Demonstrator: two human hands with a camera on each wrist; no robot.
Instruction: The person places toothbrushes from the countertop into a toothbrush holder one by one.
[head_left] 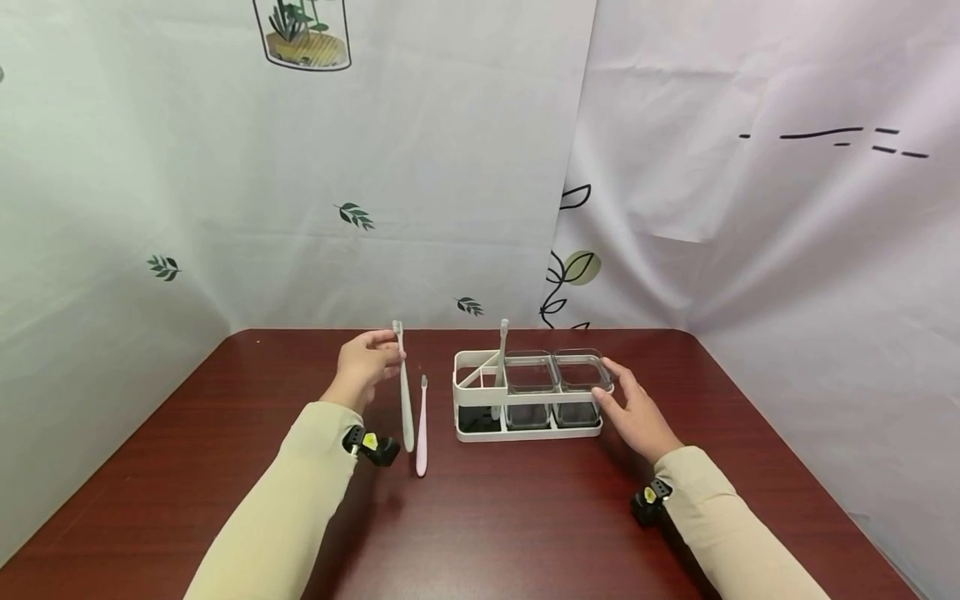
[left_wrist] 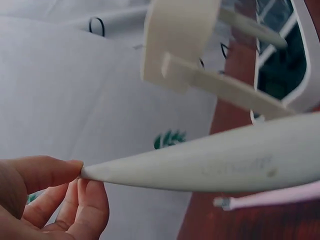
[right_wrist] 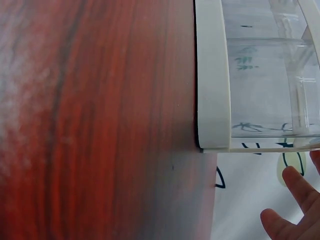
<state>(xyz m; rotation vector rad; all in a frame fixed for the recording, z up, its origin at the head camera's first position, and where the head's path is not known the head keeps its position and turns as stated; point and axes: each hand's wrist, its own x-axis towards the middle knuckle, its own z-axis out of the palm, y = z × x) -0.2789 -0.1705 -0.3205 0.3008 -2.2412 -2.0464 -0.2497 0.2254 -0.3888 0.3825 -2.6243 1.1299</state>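
Observation:
My left hand (head_left: pixel 366 364) pinches a pale grey-white toothbrush (head_left: pixel 407 400) near its bristle head, between thumb and fingertips. The brush hangs upright, its thick handle end pointing down. Just right of it a pink toothbrush (head_left: pixel 422 433) lies on the table. Beside that stands a white two-tier toothbrush holder (head_left: pixel 480 398) with another grey toothbrush (head_left: pixel 503 342) upright in its left part. At the holder's right end, my right hand (head_left: pixel 637 412) holds the upper corner, thumb at the front rail and index finger behind; in the right wrist view, other fingers (right_wrist: pixel 300 187) spread apart from it.
Two clear cups (head_left: pixel 531 373) sit side by side in the holder's middle and right parts. The dark red wooden table (head_left: pixel 510 517) is enclosed at the back and sides by a pale printed cloth (head_left: pixel 465 150). Its rear edge lies close behind the holder.

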